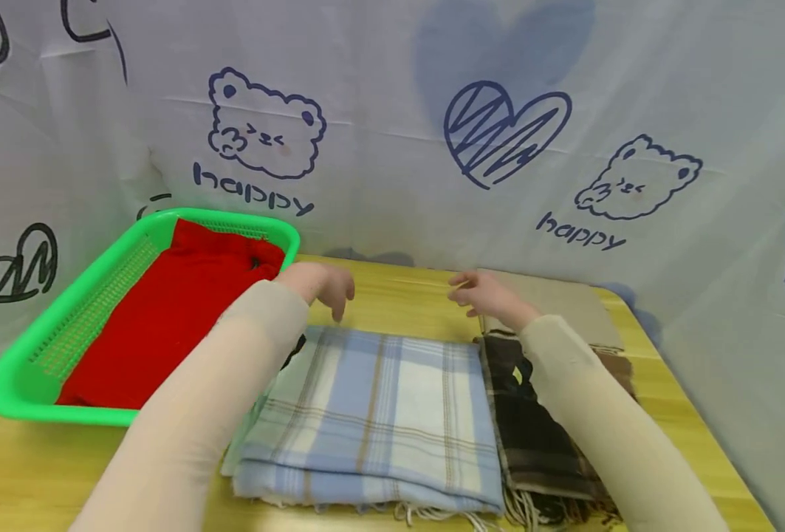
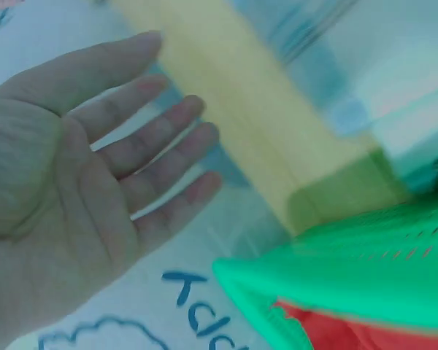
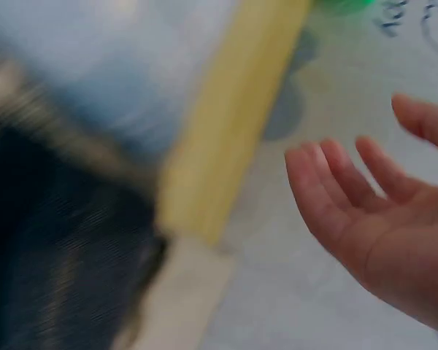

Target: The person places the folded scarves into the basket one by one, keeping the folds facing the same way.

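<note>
A folded blue and white plaid scarf (image 1: 392,414) with a fringe lies flat in the middle of the table. Above its far left corner hangs my left hand (image 1: 326,287), close to the basket's rim; the left wrist view shows its palm bare and its fingers extended. My right hand (image 1: 488,295) is raised past the scarf's far right corner, and its fingers (image 3: 336,179) are loosely bent around nothing. Right of the plaid scarf lies a folded dark scarf (image 1: 532,421) with a yellow tag, partly covered by my right sleeve. A beige folded cloth (image 1: 565,307) lies behind it.
On the left stands a green plastic basket (image 1: 53,414) holding a red folded cloth (image 1: 166,318). A white curtain (image 1: 379,148) with bear and heart drawings hangs behind the wooden table (image 1: 392,288). Brown cloth (image 1: 618,369) shows beside the dark scarf.
</note>
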Tool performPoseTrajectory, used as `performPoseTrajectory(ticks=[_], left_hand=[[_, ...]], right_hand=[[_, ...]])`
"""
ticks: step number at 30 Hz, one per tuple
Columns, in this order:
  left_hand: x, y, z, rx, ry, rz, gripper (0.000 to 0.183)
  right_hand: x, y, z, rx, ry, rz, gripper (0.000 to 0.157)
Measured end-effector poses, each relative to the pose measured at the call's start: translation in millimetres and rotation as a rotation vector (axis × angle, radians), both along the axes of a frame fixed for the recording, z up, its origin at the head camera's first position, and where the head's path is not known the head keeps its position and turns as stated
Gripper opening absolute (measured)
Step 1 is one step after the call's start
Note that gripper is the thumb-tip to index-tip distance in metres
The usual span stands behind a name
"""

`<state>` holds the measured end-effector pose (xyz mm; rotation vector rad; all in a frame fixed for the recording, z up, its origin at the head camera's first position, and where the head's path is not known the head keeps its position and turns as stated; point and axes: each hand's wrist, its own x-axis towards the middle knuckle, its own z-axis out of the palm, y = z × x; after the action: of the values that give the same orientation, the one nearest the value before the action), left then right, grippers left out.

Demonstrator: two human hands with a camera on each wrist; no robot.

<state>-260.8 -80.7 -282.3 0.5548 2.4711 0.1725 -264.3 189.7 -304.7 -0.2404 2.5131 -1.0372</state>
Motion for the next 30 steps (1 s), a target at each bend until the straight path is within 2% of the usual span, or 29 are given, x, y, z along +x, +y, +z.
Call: performPoseTrajectory(ticks=[1,2,4,6,7,8,9,11,13,15,17,21,22,24,26,28,30], left_hand=[[2.3,2.2,-4.1,-0.074,-0.005,-0.02,0.047],[1.5,2.8,-13.5,-0.149,0.009,-0.045,0.039],[10.8,2.5,-28.9,-0.251,0.092,-0.075,0.029],[-11.4,-6.1,-78.9,-0.303,0.22,-0.086,0.012],[-23.5,-11.3,-106.6,-0.318,0.285,-0.08,0.008],[-37.4,-16.2,-135.6,-0.326,0.327,-0.063,0.011],[-47.2,-19.1,-157.1,-0.331,0.352,-0.04,0.014],[-79.1,-24.3,-203.1,-0.365,0.354,0.003,0.016],[-85.1,-22.6,-215.4,-0.399,0.326,0.031,0.021],[-85.3,-20.3,-217.1,-0.418,0.318,0.057,0.022],[-85.8,-23.1,-219.8,-0.392,0.338,0.062,0.023],[-104.7,-41.0,-254.3,-0.272,0.456,0.002,0.015],[-103.9,-43.3,-254.7,-0.256,0.474,-0.01,0.013],[-98.0,-43.8,-247.7,-0.243,0.488,-0.036,0.01],[-69.9,-34.1,-202.8,-0.276,0.384,-0.033,0.01],[-33.4,-19.6,-145.2,-0.337,0.26,-0.025,0.009],[-4.7,-9.1,-94.9,-0.375,0.153,-0.045,0.017]], right_hand=[[1.1,6.8,-8.7,0.025,-0.009,0.019,0.047],[2.5,12.9,-17.1,0.052,-0.015,0.041,0.047],[6.4,23.2,-31.9,0.106,-0.018,0.097,0.047],[9.5,29.7,-43.9,0.151,-0.038,0.155,0.048],[11.4,31.7,-48.6,0.172,-0.042,0.188,0.049],[13.0,32.7,-52.7,0.196,-0.044,0.212,0.05],[14.5,33.2,-56.3,0.221,-0.039,0.239,0.051],[17.6,32.6,-61.6,0.281,-0.021,0.275,0.054],[20.3,30.5,-65.3,0.346,0.009,0.278,0.055],[22.1,27.8,-68.0,0.403,0.03,0.271,0.056],[23.7,24.8,-68.8,0.434,0.034,0.254,0.057],[24.4,23.2,-69.6,0.411,0.003,0.206,0.062],[24.3,24.1,-69.6,0.384,-0.013,0.185,0.063],[24.0,26.5,-68.7,0.29,-0.068,0.138,0.067],[23.9,30.4,-65.6,0.165,-0.148,0.083,0.072],[24.7,34.0,-60.5,0.032,-0.231,0.031,0.079],[24.9,37.3,-54.5,-0.077,-0.288,-0.013,0.083]])
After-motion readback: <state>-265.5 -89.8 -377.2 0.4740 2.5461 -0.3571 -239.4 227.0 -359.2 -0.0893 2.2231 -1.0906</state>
